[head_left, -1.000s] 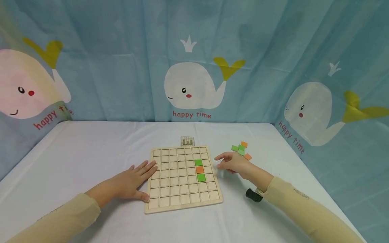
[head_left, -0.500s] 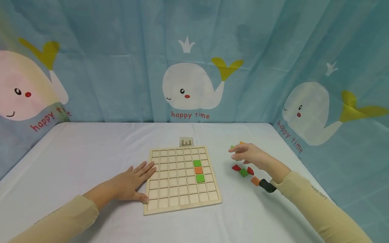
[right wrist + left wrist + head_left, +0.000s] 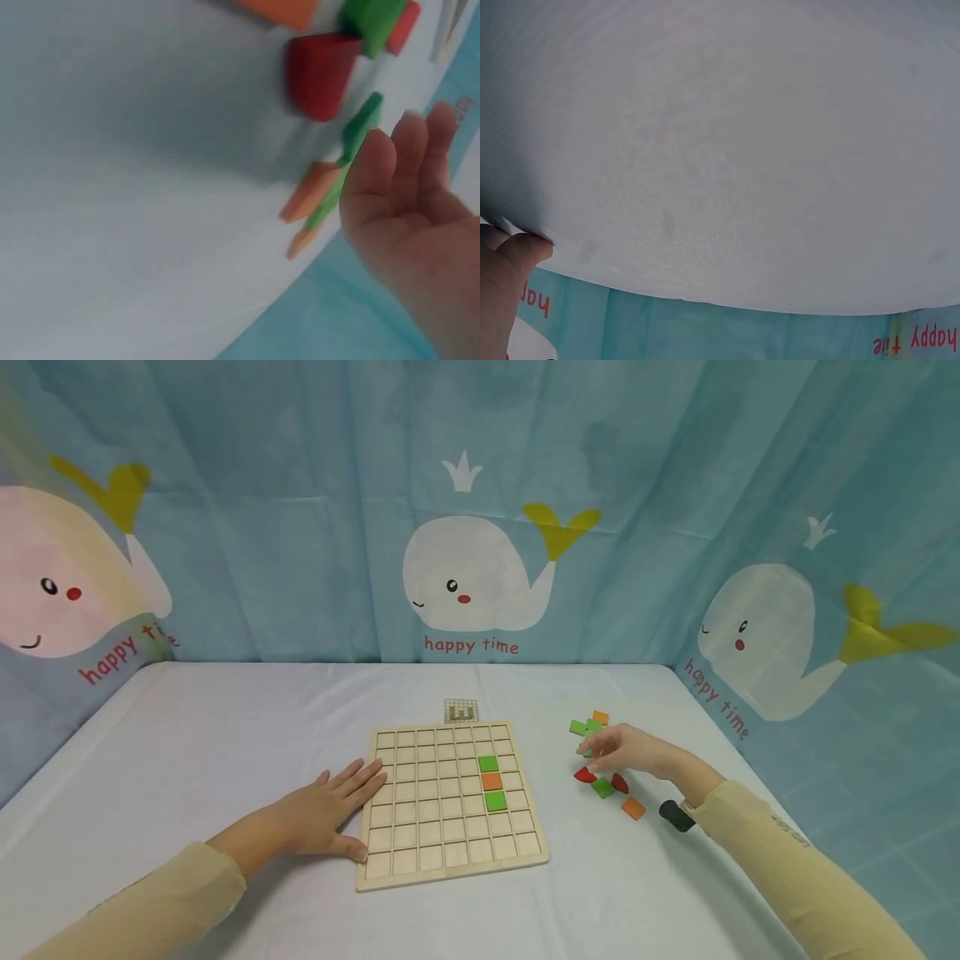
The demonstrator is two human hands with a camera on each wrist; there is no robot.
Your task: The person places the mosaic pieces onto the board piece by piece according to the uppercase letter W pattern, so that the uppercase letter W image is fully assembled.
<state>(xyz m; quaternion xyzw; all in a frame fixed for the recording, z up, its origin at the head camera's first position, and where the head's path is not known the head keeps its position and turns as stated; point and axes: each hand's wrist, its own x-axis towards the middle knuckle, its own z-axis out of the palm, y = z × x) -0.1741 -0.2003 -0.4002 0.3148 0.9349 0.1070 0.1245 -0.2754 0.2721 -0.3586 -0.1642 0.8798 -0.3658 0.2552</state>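
Note:
My left hand [image 3: 315,810] lies flat with spread fingers on the left edge of a wooden grid board [image 3: 427,862]. Two green tiles [image 3: 488,764] and one orange tile [image 3: 491,781] form a column in its right part. Over a loose group of tiles to the right of the board hovers my right hand [image 3: 637,752], fingers loosely bent, nothing visible in them. Close below its fingertips are red pieces [image 3: 619,783] with a curved side and a green tile [image 3: 602,787]. The right wrist view shows the red piece [image 3: 322,75] apart from the fingers.
A small printed grid card [image 3: 461,711] lies behind the board. Another orange tile [image 3: 633,808] sits nearer me, left of a black strap-like object [image 3: 677,816] by the right sleeve. A blue curtain [image 3: 300,527] with whales borders the white table [image 3: 225,735].
My right hand has moved right, from beside the board to over the loose tiles, then dipped slightly. Red pieces it covered earlier now show. The left hand has stayed on the board.

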